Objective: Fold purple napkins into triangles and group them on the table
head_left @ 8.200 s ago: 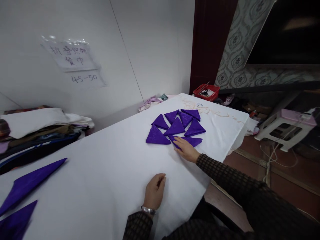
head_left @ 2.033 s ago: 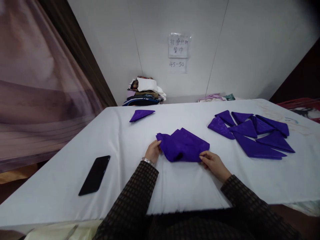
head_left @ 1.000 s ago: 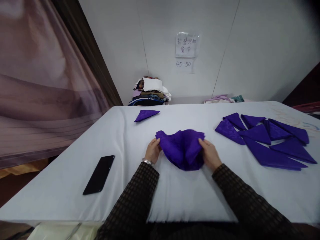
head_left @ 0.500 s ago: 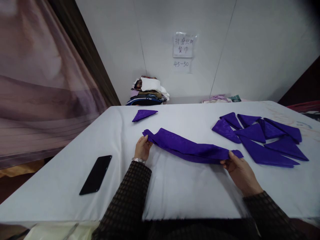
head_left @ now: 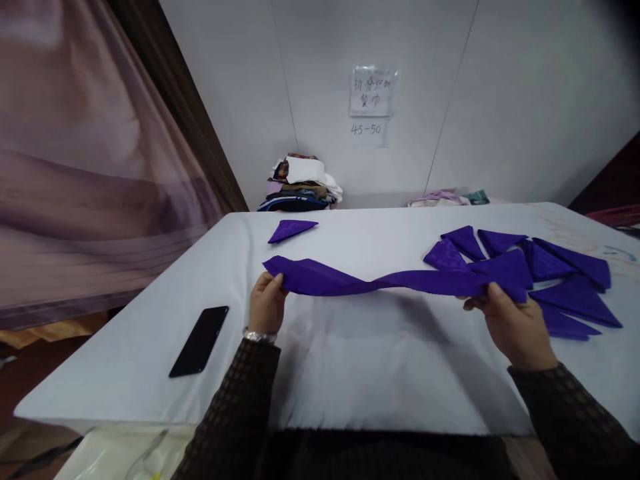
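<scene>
A purple cloth napkin (head_left: 330, 278) is stretched sideways between my two hands, folded into a long narrow strip with a twist near its middle. It hangs above the white table and casts a shadow. My left hand (head_left: 267, 301) pinches its left end between thumb and fingers. At the other end, my right hand (head_left: 517, 327) is closed on the cloth, its thumb on top. The strip's right end overlaps the view of several purple folded napkins (head_left: 570, 257) lying in a loose group. Another folded purple triangle (head_left: 291, 230) lies near the table's far edge.
A black phone (head_left: 199, 342) lies on the white tablecloth (head_left: 370, 373) at the left. Behind the table stand a stack of folded clothes (head_left: 300, 183) and some pink cloth (head_left: 440, 197). Paper signs (head_left: 373, 93) hang on the wall, and a curtain (head_left: 90, 167) covers the left side.
My hands have moved apart and lifted the napkin off the table. The cloth has gone from a loose, sagging band to a tauter, twisted strip. The view has shifted slightly.
</scene>
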The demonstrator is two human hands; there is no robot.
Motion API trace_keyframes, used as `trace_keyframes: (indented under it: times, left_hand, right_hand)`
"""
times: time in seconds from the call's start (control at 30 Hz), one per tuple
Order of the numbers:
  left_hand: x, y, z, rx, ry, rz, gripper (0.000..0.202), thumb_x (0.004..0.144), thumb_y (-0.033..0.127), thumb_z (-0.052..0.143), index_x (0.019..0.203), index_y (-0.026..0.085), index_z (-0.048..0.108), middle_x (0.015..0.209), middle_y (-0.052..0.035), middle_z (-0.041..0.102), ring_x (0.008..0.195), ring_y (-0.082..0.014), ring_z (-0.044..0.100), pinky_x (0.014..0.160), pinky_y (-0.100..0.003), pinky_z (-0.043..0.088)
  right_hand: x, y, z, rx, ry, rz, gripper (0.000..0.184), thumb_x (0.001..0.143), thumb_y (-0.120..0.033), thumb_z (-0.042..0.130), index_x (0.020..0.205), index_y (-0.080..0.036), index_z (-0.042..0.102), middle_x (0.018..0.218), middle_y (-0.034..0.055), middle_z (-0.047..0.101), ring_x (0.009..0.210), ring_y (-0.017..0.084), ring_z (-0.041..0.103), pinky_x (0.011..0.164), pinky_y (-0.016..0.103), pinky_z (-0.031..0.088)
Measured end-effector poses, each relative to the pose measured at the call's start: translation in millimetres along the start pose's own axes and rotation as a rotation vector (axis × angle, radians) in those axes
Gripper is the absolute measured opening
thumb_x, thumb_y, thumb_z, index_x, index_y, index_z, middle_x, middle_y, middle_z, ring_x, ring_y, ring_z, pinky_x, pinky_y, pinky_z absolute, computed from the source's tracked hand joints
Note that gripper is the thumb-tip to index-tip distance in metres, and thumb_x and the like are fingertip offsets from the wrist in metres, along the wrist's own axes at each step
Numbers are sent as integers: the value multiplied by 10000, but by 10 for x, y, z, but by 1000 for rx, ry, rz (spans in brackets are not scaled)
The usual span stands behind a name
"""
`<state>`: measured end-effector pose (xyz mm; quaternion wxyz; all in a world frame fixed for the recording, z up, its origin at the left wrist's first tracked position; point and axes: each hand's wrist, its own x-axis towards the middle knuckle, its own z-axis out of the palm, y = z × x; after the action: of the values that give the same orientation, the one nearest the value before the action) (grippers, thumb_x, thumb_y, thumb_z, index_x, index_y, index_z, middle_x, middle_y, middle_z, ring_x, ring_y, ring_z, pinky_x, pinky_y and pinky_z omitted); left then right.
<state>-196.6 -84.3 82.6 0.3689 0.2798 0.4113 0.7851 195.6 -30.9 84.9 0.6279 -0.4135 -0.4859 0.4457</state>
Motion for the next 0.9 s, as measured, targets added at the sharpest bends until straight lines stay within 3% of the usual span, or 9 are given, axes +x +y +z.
trace_keyframes:
  times: [0.2, 0.3, 0.4, 0.47, 0.53, 0.6, 0.7, 0.8, 0.9]
  left_hand:
    - [-625, -139, -419, 288, 73, -356, 280, 559, 296, 770, 731, 177, 583, 667, 4, 645, 577, -131, 602, 562, -255, 491]
    - [-855, -246, -585, 550, 35, -427, 315, 584, 323, 737, 829, 198, 582, 625, 5, 641, 515, -155, 594, 502, -275, 481]
    - [-944, -251, -636, 959, 36, -245, 502, 609, 321, 695, 1084, 230, 561, 762, -25, 678, 548, -194, 611, 517, -328, 501]
    - [-933, -241, -634, 1194, -1, -26, 627, 631, 276, 656, 1239, 257, 502, 1080, -80, 649, 783, -248, 651, 689, -402, 530]
    - [-884, -261, -642, 1324, -129, 154, 586, 641, 202, 607, 1219, 278, 550, 1309, -76, 525, 1070, -297, 572, 899, -463, 467]
    - [-815, -311, -679, 1374, -285, 255, 435, 636, 151, 576, 1038, 285, 673, 1301, -52, 541, 1186, -317, 488, 1000, -491, 391]
    - [-718, -356, -745, 1374, -399, 317, 257, 667, 159, 569, 824, 290, 726, 1131, -50, 656, 1150, -325, 513, 1002, -520, 383]
    - [-666, -248, -727, 1274, -400, 353, 223, 707, 191, 562, 832, 291, 718, 1092, -43, 676, 1127, -303, 533, 984, -514, 404]
    - [-661, 6, -598, 1128, -349, 368, 176, 740, 218, 564, 823, 287, 704, 1082, -33, 677, 1119, -269, 543, 981, -471, 422]
  right_hand:
    - [-381, 346, -544, -263, -84, 486, 398, 678, -554, 665, 629, -160, 690, 611, 107, 672, 549, 206, 605, 502, 312, 479]
    - [-533, 476, -693, -299, -123, 604, 443, 697, -603, 605, 598, -177, 677, 577, 98, 659, 498, 200, 577, 473, 314, 457]
    - [-573, 489, -739, -421, -159, 606, 476, 718, -635, 542, 553, -199, 642, 556, 82, 647, 486, 202, 567, 472, 317, 451]
    - [-558, 484, -752, -556, -167, 557, 468, 717, -632, 540, 548, -203, 619, 519, 56, 621, 484, 197, 559, 478, 308, 446]
    - [-537, 492, -767, -659, -194, 492, 439, 722, -616, 545, 572, -207, 601, 483, 19, 581, 474, 181, 536, 474, 291, 428]
    - [-522, 503, -786, -752, -231, 419, 425, 739, -601, 532, 566, -214, 572, 461, -7, 545, 460, 162, 505, 472, 277, 403]
    - [-508, 465, -799, -909, -261, 319, 460, 760, -597, 505, 494, -223, 506, 431, -14, 509, 444, 148, 473, 487, 273, 384]
    - [-493, 314, -782, -933, -224, 278, 477, 739, -622, 511, 470, -228, 494, 437, 1, 519, 463, 158, 489, 501, 280, 394]
    - [-471, 100, -762, -852, -174, 247, 455, 703, -624, 560, 483, -227, 532, 475, 19, 545, 501, 165, 503, 515, 282, 399]
